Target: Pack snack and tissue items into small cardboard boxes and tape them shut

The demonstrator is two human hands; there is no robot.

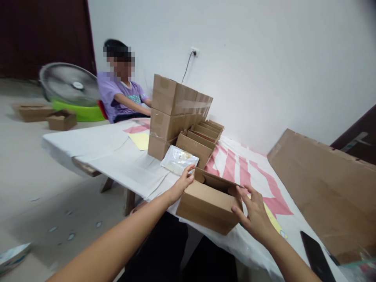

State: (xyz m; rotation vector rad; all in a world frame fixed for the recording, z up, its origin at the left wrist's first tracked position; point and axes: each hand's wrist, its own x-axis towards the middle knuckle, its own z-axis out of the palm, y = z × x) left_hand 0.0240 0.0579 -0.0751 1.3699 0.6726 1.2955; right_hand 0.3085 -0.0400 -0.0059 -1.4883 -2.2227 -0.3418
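Observation:
A small open cardboard box (210, 203) sits at the near edge of the table, its inside dark and partly hidden. At its left end, my left hand (182, 187) holds the back corner with the fingers. My right hand (254, 211) grips the right end, thumb at the front and fingers along the back rim. Just behind the box lies a shiny white packet (179, 159), close to my left fingers. Beyond it stands a row of open cardboard boxes (195, 149).
A stack of taped boxes (164, 117) rises beside the row. A co-worker (120, 94) sits behind it. A large cardboard sheet (320, 188) leans at the right, with a dark phone (315, 254) before it. A fan (70, 84) stands on the left.

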